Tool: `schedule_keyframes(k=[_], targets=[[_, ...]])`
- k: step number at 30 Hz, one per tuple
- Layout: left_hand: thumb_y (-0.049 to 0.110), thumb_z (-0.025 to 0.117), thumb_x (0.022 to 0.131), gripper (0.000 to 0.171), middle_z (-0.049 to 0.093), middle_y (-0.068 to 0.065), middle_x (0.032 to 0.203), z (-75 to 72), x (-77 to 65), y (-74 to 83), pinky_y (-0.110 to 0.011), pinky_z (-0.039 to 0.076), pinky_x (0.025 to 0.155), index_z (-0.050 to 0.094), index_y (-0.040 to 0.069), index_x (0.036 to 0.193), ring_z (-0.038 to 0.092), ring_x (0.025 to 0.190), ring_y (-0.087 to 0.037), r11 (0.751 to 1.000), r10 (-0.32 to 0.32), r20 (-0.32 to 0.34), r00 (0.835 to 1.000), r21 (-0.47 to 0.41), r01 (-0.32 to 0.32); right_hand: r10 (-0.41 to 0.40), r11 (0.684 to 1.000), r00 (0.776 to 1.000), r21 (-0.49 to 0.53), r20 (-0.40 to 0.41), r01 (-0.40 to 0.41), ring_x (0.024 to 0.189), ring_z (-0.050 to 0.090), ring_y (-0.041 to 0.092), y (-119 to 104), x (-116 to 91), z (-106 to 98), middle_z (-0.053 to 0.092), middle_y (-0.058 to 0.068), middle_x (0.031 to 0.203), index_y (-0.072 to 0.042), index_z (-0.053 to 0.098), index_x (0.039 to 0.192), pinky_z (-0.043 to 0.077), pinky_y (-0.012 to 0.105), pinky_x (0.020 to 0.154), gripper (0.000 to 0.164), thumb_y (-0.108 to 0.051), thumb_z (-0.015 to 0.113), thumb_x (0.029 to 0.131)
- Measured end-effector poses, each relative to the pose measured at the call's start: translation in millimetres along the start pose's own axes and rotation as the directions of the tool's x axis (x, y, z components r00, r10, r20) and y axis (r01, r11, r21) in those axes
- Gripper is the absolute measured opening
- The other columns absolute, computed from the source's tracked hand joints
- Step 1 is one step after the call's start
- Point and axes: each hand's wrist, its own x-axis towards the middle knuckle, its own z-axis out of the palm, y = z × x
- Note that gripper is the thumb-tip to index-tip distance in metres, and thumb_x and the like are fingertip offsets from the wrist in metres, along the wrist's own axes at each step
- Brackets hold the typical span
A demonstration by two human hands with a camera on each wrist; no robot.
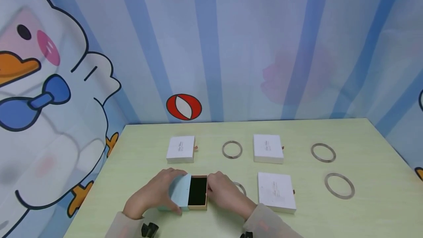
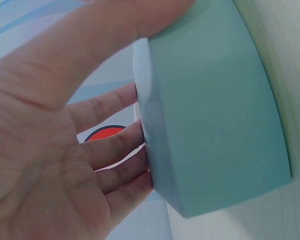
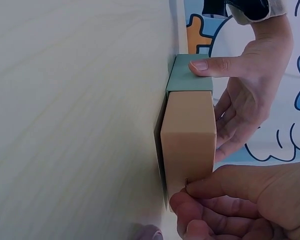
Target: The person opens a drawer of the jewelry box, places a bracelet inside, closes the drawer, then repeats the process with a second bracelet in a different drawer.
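A light blue drawer box lies at the table's near middle, its tan inner drawer slid partly out to the right. Black lining shows inside the drawer. My left hand grips the blue sleeve across its width, thumb on the near side and fingers on the far side. At the drawer's right end, my right hand pinches a small pull tab between thumb and index finger. Partly hidden behind the right hand is a silvery bangle.
White boxes stand at the back left, back middle and right of my right hand, each with a small tab. More bangles lie at the back, far right and near right. A printed cloth hangs behind the table.
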Motion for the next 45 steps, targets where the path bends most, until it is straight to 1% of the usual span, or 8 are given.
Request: schedule_keyframes(k=[9,13,18,22,27,30,38,45], targets=[[0.03,0.101,0.052,0.097,0.057,-0.009,0.128,1.8,1.6,-3.6,-0.052,0.045,0.096,0.056,0.008,0.135,0.049,0.111,-0.028,0.999,0.032,-0.01,0.999,0.014,-0.032,-0.008,1.0,1.0,0.008,-0.007,0.008,0.045,0.032,0.005,1.5,-2.9,-1.7,0.032,-0.008,0.05,-0.014,0.042,0.054,0.027,0.02,0.043,0.042,0.009,0.062,0.083],[0.03,0.101,0.052,0.096,0.057,-0.009,0.128,1.8,0.9,-2.9,-0.052,0.045,0.095,0.056,0.009,0.135,0.049,0.111,-0.028,1.0,0.028,-0.013,1.0,0.013,-0.028,-0.021,1.0,1.0,0.014,-0.014,0.021,0.045,0.031,0.005,2.5,-4.0,-2.4,0.033,-0.008,0.05,-0.013,0.045,0.053,0.026,0.019,0.044,0.039,0.012,0.059,0.08],[0.03,0.101,0.052,0.096,0.057,-0.009,0.128,1.2,0.6,-1.7,-0.052,0.045,0.096,0.057,0.009,0.135,0.049,0.111,-0.028,1.0,0.012,-0.016,1.0,0.013,-0.012,-0.031,0.999,0.999,0.019,-0.022,0.031,0.046,0.032,0.005,2.1,-5.4,-4.0,0.035,-0.008,0.051,-0.013,0.048,0.054,0.027,0.019,0.044,0.037,0.012,0.059,0.079],[0.031,0.101,0.052,0.097,0.057,-0.008,0.128,1.0,1.1,-1.5,-0.052,0.045,0.095,0.057,0.01,0.135,0.048,0.111,-0.028,1.0,0.002,-0.013,1.0,0.013,-0.002,-0.022,0.999,1.0,0.023,-0.019,0.023,0.045,0.031,0.005,1.2,-6.4,-5.2,0.031,-0.008,0.05,-0.013,0.044,0.054,0.026,0.02,0.043,0.04,0.012,0.059,0.08],[0.031,0.101,0.052,0.097,0.057,-0.009,0.128,1.6,2.2,-3.1,-0.052,0.044,0.097,0.057,0.009,0.135,0.049,0.111,-0.028,1.0,0.008,-0.009,1.0,0.01,-0.008,-0.011,1.0,1.0,0.022,-0.013,0.012,0.044,0.03,0.005,0.9,-7.1,-5.0,0.03,-0.008,0.05,-0.013,0.042,0.054,0.026,0.02,0.043,0.041,0.011,0.06,0.083],[0.031,0.101,0.052,0.097,0.057,-0.009,0.128,2.1,2.1,-3.6,-0.052,0.044,0.097,0.056,0.009,0.135,0.049,0.111,-0.028,1.0,0.007,-0.007,1.0,0.007,-0.007,-0.005,1.0,1.0,0.021,-0.011,0.005,0.044,0.031,0.005,0.8,-7.8,-5.1,0.031,-0.008,0.05,-0.012,0.044,0.054,0.026,0.02,0.043,0.041,0.01,0.061,0.083],[0.031,0.101,0.052,0.096,0.057,-0.008,0.128,2.9,1.7,-4.4,-0.052,0.045,0.095,0.057,0.011,0.135,0.048,0.111,-0.028,1.0,0.002,-0.005,1.0,-0.001,-0.002,0.045,0.999,0.999,0.03,0.003,-0.045,0.046,0.034,0.006,0.8,-10.6,-6.4,0.038,-0.007,0.052,-0.012,0.051,0.058,0.028,0.021,0.043,0.034,0.01,0.06,0.082],[0.032,0.101,0.052,0.096,0.057,-0.008,0.129,2.5,2.6,-4.3,-0.052,0.046,0.095,0.057,0.01,0.135,0.048,0.11,-0.028,1.0,0.003,-0.01,1.0,-0.001,-0.003,0.07,0.997,0.998,0.031,0.006,-0.07,0.046,0.036,0.007,0.8,-11.1,-7.7,0.04,-0.006,0.052,-0.012,0.052,0.059,0.029,0.022,0.042,0.034,0.008,0.061,0.085]])
